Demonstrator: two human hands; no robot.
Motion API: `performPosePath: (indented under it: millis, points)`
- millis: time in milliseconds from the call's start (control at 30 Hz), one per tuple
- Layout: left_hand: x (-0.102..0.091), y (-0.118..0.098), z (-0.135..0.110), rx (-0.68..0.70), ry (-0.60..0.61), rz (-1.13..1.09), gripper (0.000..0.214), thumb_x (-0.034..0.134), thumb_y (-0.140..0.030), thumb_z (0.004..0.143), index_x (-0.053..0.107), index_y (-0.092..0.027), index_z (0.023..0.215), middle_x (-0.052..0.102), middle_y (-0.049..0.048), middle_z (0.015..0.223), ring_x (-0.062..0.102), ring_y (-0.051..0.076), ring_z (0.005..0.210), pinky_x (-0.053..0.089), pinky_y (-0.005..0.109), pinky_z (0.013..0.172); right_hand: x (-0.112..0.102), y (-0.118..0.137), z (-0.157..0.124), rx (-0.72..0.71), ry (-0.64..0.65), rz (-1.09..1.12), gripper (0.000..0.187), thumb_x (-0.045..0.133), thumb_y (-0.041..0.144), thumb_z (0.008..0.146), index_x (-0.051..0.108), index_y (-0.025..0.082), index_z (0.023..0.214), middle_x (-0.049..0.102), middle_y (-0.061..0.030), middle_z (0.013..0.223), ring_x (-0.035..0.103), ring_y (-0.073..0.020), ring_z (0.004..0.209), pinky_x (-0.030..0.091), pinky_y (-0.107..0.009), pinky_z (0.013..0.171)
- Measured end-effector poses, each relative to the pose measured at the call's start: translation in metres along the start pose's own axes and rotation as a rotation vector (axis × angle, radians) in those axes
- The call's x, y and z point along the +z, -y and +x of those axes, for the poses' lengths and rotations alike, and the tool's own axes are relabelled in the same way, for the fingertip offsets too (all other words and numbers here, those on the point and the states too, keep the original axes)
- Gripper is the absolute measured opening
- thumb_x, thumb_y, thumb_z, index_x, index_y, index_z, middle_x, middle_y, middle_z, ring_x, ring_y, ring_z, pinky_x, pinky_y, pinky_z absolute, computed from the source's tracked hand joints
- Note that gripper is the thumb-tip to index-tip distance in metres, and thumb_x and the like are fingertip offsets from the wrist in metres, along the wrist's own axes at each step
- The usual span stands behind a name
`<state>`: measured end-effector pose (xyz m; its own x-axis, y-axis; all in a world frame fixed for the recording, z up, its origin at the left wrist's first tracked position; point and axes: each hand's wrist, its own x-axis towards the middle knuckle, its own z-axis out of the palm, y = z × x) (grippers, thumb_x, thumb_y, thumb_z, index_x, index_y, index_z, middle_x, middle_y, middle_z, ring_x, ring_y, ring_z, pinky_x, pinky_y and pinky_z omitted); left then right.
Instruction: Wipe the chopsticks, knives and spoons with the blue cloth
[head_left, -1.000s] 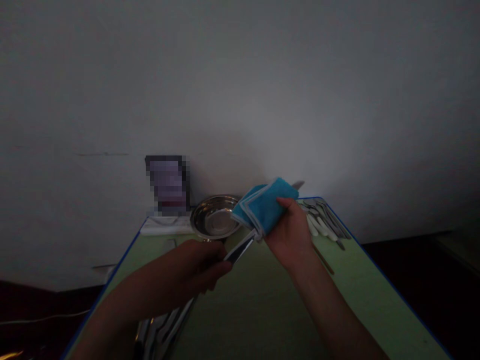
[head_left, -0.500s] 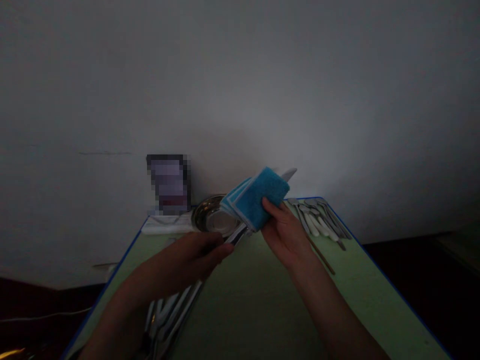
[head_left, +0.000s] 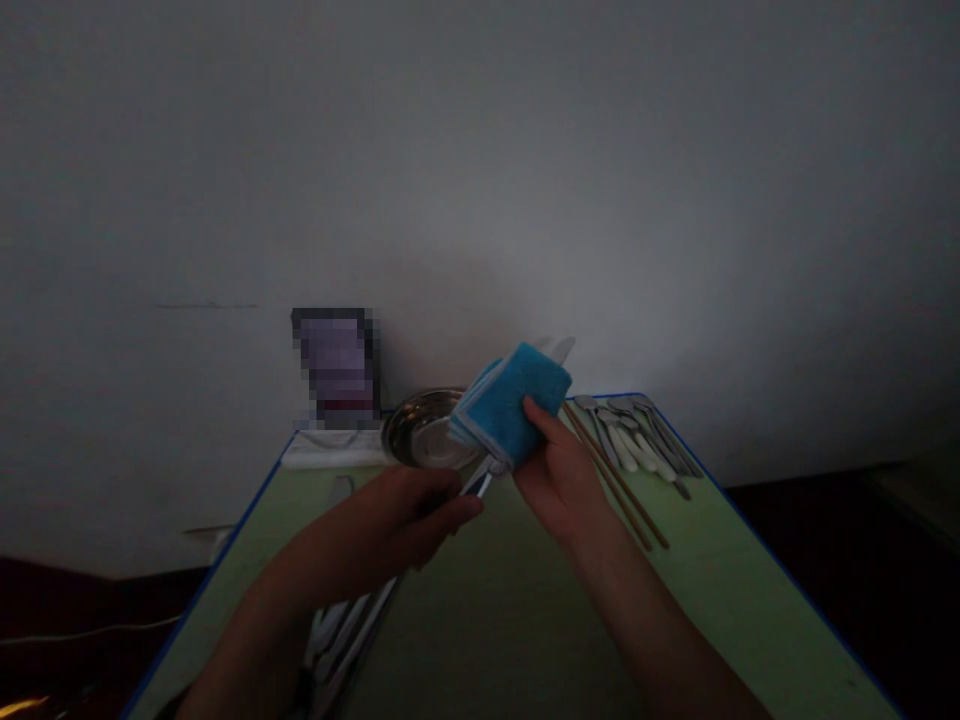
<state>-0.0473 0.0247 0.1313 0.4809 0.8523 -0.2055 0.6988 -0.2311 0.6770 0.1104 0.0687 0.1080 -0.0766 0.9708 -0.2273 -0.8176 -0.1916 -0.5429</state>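
Observation:
My left hand (head_left: 409,510) is closed on the handle of a table knife (head_left: 480,480). The knife's blade runs up to the right, and its tip (head_left: 561,349) pokes out above a folded blue cloth (head_left: 511,402). My right hand (head_left: 564,478) is closed on that cloth, which is wrapped round the blade. Both hands are held above a green table (head_left: 495,620), just in front of a steel bowl (head_left: 420,432).
Several pieces of cutlery (head_left: 637,440) and a pair of chopsticks (head_left: 619,485) lie at the table's far right. More cutlery (head_left: 345,635) lies under my left forearm. A white cloth (head_left: 330,452) sits at the far left by a blurred box (head_left: 337,365). A wall stands behind.
My right hand slid the blue cloth back along the blade toward my left hand. The knife tip now shows more above the cloth. The chopsticks on the right are uncovered.

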Motion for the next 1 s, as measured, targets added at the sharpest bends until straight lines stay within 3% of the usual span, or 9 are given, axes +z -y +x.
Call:
performPosePath:
  millis: [133, 400, 600, 1000]
  points:
    - [0.003, -0.004, 0.005, 0.012, -0.054, -0.023, 0.039, 0.039, -0.045, 0.090, 0.045, -0.019, 0.062, 0.047, -0.0052, 0.051, 0.048, 0.011, 0.047, 0.033, 0.021, 0.047, 0.001, -0.012, -0.004, 0.033, 0.057, -0.047, 0.021, 0.059, 0.025, 0.078, 0.059, 0.016, 0.097, 0.070, -0.0040, 0.092, 0.065, -0.0153, 0.077, 0.052, -0.031, 0.076]
    - [0.003, -0.011, 0.009, -0.004, -0.171, -0.034, 0.041, 0.039, -0.044, 0.089, 0.049, -0.018, 0.058, 0.052, -0.0044, 0.048, 0.051, 0.011, 0.045, 0.036, 0.020, 0.048, 0.002, -0.021, -0.008, 0.083, 0.035, -0.029, 0.016, 0.057, 0.019, 0.075, 0.062, 0.015, 0.089, 0.069, -0.0014, 0.080, 0.063, -0.0140, 0.072, 0.048, -0.030, 0.079]
    - [0.001, -0.010, 0.007, -0.005, -0.210, -0.010, 0.038, 0.039, -0.044, 0.089, 0.051, -0.018, 0.064, 0.053, -0.0043, 0.050, 0.052, 0.011, 0.046, 0.036, 0.020, 0.046, 0.001, -0.018, -0.008, -0.010, 0.084, -0.098, 0.015, 0.064, 0.015, 0.068, 0.061, 0.014, 0.083, 0.070, -0.0021, 0.079, 0.063, -0.0143, 0.068, 0.049, -0.030, 0.076]
    - [0.004, -0.003, 0.008, 0.019, -0.111, -0.073, 0.028, 0.046, -0.043, 0.086, 0.048, -0.019, 0.072, 0.056, -0.0040, 0.057, 0.055, 0.012, 0.052, 0.039, 0.021, 0.049, 0.001, -0.018, -0.005, -0.075, 0.009, -0.071, 0.022, 0.068, 0.017, 0.067, 0.061, 0.017, 0.088, 0.071, -0.0007, 0.084, 0.064, -0.0126, 0.069, 0.051, -0.027, 0.071]
